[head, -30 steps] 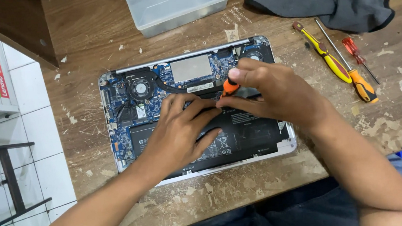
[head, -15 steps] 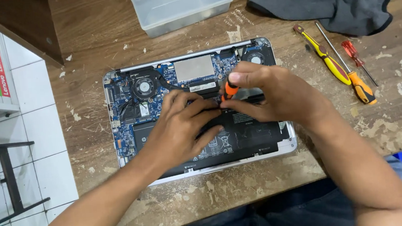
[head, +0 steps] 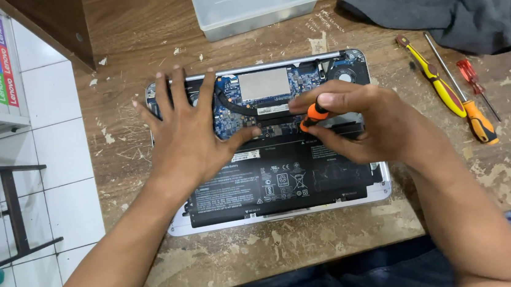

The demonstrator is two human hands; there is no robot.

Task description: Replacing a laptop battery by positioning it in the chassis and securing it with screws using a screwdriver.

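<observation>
The right hand (head: pixel 377 123) is pinched shut around a small orange-handled screwdriver (head: pixel 313 117), its tip pointing down into the opened laptop (head: pixel 284 184) just above the black battery (head: pixel 283 181). The left hand (head: pixel 190 137), fingers spread and holding nothing, lies flat on the board just left of the driver.

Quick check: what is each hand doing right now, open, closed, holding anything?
Left hand: open, fingers spread, flat on the opened laptop.
Right hand: closed on an orange-handled screwdriver.
</observation>
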